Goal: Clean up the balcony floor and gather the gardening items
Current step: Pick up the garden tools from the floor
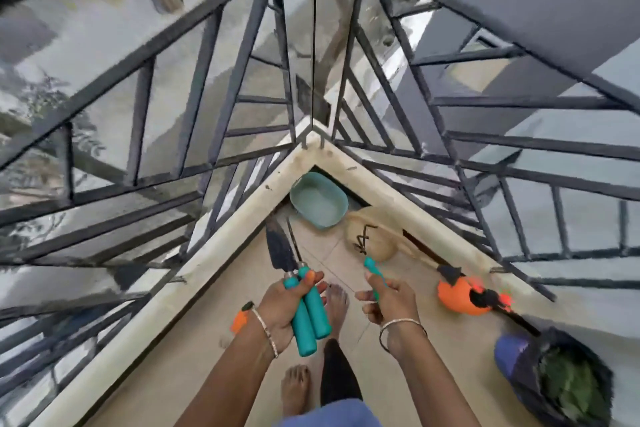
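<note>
My left hand grips two teal-handled garden tools together: a dark trowel blade and a thin spike point away from me. My right hand holds a third teal-handled tool, a small black hand rake, its prongs over a straw hat on the floor. A teal plastic basin sits in the balcony corner just beyond the tools. An orange watering pot lies to the right by the low wall.
Black metal railings and a pale curb close the corner on both sides. A black bag with green leaves and a blue container stand at the right. My bare feet are on the beige tiled floor.
</note>
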### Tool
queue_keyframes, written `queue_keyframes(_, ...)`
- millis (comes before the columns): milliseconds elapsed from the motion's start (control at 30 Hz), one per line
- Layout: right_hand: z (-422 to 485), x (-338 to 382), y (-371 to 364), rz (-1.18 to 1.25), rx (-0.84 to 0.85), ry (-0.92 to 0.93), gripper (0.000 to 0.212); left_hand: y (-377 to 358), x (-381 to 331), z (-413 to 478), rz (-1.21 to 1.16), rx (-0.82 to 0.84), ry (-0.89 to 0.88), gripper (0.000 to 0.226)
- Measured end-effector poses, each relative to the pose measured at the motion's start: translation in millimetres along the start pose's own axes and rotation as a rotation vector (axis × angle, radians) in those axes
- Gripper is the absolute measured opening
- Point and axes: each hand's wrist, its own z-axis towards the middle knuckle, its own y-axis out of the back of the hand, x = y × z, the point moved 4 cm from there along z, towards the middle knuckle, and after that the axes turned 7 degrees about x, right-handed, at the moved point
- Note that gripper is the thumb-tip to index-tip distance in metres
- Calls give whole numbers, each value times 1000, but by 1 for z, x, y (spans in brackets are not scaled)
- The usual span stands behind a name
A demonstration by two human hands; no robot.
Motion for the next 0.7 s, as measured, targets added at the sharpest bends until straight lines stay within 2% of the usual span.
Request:
queue_keyframes(100, 81, 11, -12, -60, -15, -41, 32, -5, -8, 63, 17, -65, 21, 7)
queue_keyframes(233, 180, 16, -35, -192, -57, -28, 29, -3, -15, 148, 17, -78, 71, 3)
queue_keyframes(333, 253, 13, -59, -281, -67, 3, 23, 10, -14, 222, 32, -101, 111, 16)
queue_keyframes(433, 320, 1, -81, -425, -67, 32, 33, 23, -10, 284, 24, -82, 161, 23)
queue_keyframes(533, 373, -10, -98, -604, -57, 40, 32, 40, -4, 338, -11, -121, 197, 24)
queue_keyframes(700, 436, -33, -122, -795, -62, 25, 44, 66, -6, 406, 83, -152, 229, 22)
